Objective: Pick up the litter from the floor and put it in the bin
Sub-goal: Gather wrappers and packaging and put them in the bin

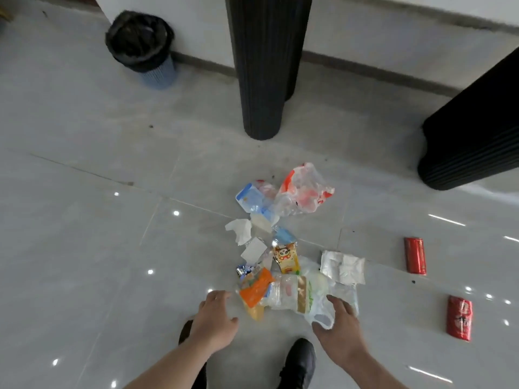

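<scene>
Litter [283, 293] near the shoe [299, 360], light and crinkly, suits edge pinches; left hand [214, 322] spread, right hand [338, 324] pinching plastic.

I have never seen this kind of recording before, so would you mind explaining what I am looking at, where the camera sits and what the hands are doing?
There is no machine here: a person wears one wide-angle camera on the head, looking forward and down, so you see their own two bare arms and a dark shoe. The wide lens bends the edges of the picture.

On the grey tiled floor lies a pile of litter: an orange packet, a clear plastic wrapper, a white tissue, a red and clear plastic bag, and two red cans lying apart to the right.

The left hand hovers open beside the pile, holding nothing. The right hand touches the wrapper's edge, though a firm grip is not clear. The bin, lined with a black bag, stands far left by the wall.
</scene>
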{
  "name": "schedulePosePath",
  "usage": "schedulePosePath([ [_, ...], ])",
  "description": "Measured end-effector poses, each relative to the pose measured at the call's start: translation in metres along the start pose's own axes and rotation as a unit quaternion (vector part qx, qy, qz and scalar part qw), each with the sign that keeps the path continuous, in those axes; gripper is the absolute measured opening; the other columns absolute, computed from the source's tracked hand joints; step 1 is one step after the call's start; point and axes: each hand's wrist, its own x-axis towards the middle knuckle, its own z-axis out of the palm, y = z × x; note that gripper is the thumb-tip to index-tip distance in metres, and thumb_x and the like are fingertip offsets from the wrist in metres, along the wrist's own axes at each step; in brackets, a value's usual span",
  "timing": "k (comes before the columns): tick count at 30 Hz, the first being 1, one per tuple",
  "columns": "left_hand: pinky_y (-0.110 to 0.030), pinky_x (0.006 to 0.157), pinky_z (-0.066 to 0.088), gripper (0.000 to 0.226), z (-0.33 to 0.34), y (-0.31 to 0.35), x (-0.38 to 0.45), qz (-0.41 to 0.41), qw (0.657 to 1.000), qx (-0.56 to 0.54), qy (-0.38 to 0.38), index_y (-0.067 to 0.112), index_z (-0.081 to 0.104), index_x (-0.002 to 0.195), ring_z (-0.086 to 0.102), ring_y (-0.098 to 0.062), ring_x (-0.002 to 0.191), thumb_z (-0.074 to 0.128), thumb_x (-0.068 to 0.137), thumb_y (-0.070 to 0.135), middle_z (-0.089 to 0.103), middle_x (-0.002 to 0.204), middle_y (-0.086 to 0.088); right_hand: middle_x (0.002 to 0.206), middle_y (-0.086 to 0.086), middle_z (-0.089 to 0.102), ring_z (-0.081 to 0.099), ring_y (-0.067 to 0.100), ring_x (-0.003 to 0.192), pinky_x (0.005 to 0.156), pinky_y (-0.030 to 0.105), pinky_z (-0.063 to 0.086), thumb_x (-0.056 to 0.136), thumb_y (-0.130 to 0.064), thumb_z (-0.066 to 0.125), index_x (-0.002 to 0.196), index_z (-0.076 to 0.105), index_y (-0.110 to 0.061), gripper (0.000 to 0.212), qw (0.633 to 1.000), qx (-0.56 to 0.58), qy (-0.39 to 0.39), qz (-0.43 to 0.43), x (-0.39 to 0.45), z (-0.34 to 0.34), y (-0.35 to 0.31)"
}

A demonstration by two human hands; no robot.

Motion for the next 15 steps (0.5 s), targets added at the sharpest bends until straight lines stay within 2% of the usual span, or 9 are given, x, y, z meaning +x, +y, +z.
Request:
schedulePosePath([
  [3,-0.032,0.099,0.046,0.059,0.046,-0.012,0.079,-0.035,0.998,-0.059,-0.005,0.026,0.045,0.140,0.053,-0.025,0.125,0.066,0.086,0.038,0.045,0.141,-0.001,0.151,0.006,0.038,0.045,0.030,0.133,0.106,0.041,0.044,0.082,-0.041,0.073,0.152,0.033,-0.020,0.084,0.998,0.034,0.033,0.041,0.070,0.052,0.021],
  [6,-0.034,0.084,0.054,0.067,0.088,-0.021,0.143,-0.071,0.985,-0.158,-0.008,0.026,0.047,0.121,0.063,-0.024,0.104,0.076,0.066,0.052,0.055,0.119,-0.002,0.152,0.008,0.037,0.045,0.030,0.134,0.105,0.042,0.044,0.079,-0.049,0.073,0.154,0.028,-0.019,0.092,0.992,0.082,0.048,0.078,0.127,0.100,0.036],
  [8,-0.030,0.069,0.052,0.070,0.116,-0.027,0.176,-0.111,0.968,-0.224,-0.019,0.020,0.044,0.118,0.063,-0.021,0.094,0.082,0.065,0.045,0.057,0.110,-0.003,0.153,0.008,0.035,0.044,0.030,0.135,0.106,0.048,0.043,0.075,-0.052,0.074,0.154,0.024,-0.020,0.098,0.989,0.099,0.048,0.098,0.159,0.128,0.046],
  [10,-0.027,0.062,0.045,0.070,0.140,-0.035,0.200,-0.161,0.943,-0.291,-0.021,0.014,0.044,0.120,0.059,-0.019,0.090,0.087,0.069,0.033,0.058,0.105,-0.004,0.153,0.009,0.035,0.043,0.031,0.136,0.109,0.050,0.040,0.073,-0.059,0.074,0.155,0.022,-0.019,0.105,0.986,0.108,0.055,0.117,0.184,0.154,0.054],
  [12,-0.026,0.061,0.043,0.073,0.162,-0.040,0.220,-0.193,0.921,-0.337,-0.012,0.012,0.048,0.113,0.059,-0.020,0.086,0.092,0.058,0.032,0.059,0.099,-0.004,0.154,0.012,0.033,0.039,0.033,0.140,0.113,0.048,0.036,0.070,-0.068,0.074,0.155,0.020,-0.013,0.114,0.980,0.128,0.076,0.135,0.206,0.174,0.059],
  [13,-0.024,0.056,0.043,0.072,0.171,-0.042,0.227,-0.196,0.915,-0.352,-0.006,0.008,0.054,0.109,0.061,-0.019,0.078,0.092,0.052,0.031,0.063,0.093,-0.005,0.155,0.014,0.032,0.036,0.034,0.141,0.114,0.048,0.034,0.068,-0.070,0.075,0.155,0.018,-0.012,0.120,0.974,0.146,0.089,0.145,0.214,0.182,0.060],
  [15,-0.018,0.042,0.041,0.050,0.184,-0.045,0.237,-0.195,0.906,-0.376,0.017,0.002,0.067,0.096,0.061,-0.013,0.055,0.092,0.055,0.019,0.066,0.073,-0.005,0.154,0.015,0.033,0.034,0.034,0.143,0.115,0.049,0.034,0.064,-0.069,0.080,0.154,0.017,-0.010,0.125,0.961,0.193,0.113,0.160,0.231,0.197,0.065],
])
